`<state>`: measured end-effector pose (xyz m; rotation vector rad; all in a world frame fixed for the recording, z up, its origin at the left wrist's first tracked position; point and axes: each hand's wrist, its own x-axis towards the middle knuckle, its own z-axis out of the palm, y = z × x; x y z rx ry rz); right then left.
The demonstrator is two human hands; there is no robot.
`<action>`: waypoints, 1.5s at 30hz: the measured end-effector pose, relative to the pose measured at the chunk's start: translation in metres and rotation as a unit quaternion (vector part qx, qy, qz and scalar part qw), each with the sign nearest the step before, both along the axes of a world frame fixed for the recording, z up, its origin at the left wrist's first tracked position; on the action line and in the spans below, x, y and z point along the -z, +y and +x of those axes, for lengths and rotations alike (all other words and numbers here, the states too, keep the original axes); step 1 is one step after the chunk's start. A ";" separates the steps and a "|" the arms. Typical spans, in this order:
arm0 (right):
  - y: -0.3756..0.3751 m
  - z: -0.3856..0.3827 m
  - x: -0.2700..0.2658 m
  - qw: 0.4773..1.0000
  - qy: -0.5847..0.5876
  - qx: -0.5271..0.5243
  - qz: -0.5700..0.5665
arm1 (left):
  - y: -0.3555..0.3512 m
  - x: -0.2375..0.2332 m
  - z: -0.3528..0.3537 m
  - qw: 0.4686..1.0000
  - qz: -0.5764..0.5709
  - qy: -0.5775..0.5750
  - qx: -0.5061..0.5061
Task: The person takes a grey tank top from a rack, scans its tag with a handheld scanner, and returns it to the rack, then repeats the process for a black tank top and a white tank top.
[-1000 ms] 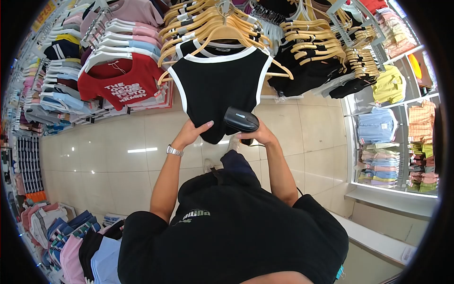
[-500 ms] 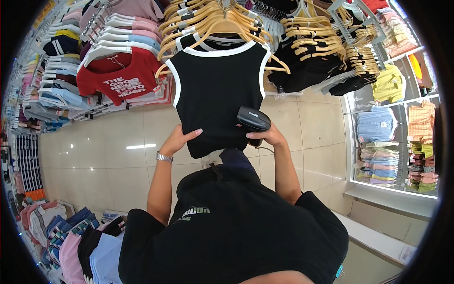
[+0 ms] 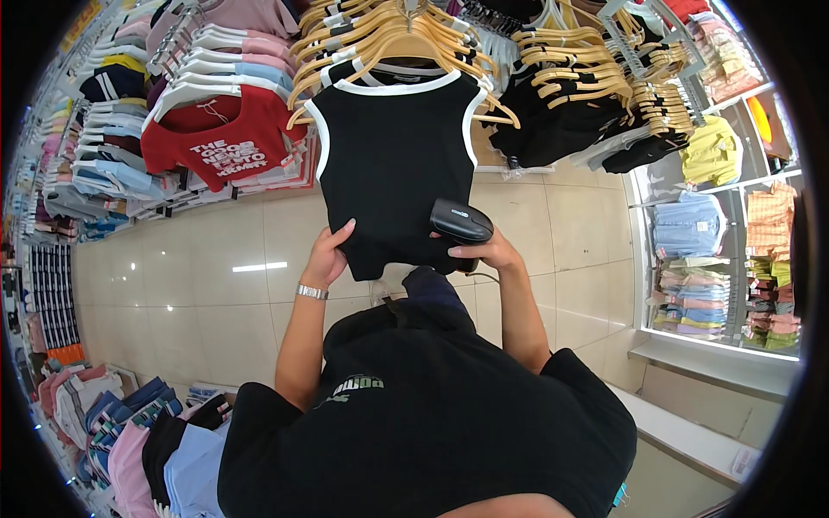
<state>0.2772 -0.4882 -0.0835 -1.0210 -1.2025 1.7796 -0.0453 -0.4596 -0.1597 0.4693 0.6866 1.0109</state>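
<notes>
A black sleeveless top (image 3: 397,164) with white trim hangs from a wooden hanger (image 3: 410,47) at the front of a rack. My left hand (image 3: 326,257), a metal watch on its wrist, is closed on the top's lower left side, thumb lying over the fabric. On the other side my right hand (image 3: 494,250) grips a black handheld barcode scanner (image 3: 462,222), which overlaps the lower right of the top. The scanner's handle is mostly hidden by the fingers, and a cable runs out beneath it. Between the hands the hem curves upward.
Wooden hangers with black garments (image 3: 561,129) hang at the right of the rack. A red printed T-shirt (image 3: 220,138) fronts the left rack. Lit shelves with shirts (image 3: 688,226) line the right wall. Folded clothes (image 3: 194,462) lie at lower left. Tiled floor (image 3: 199,302) spreads below.
My left hand has shifted up and slightly right along the top's side, and the hem now bows upward. The scanner has tilted slightly and dropped a little in my right hand.
</notes>
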 end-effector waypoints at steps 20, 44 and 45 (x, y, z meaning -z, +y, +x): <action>-0.010 0.027 0.038 0.990 -0.041 0.130 -0.019 | -0.001 0.003 -0.015 0.965 0.041 0.254 -0.039; -0.007 0.007 0.041 0.992 0.094 0.070 -0.036 | -0.011 0.000 -0.030 0.997 0.029 0.066 0.007; -0.007 0.008 0.042 0.993 0.088 0.072 -0.031 | -0.012 0.001 -0.033 0.998 0.031 0.057 0.015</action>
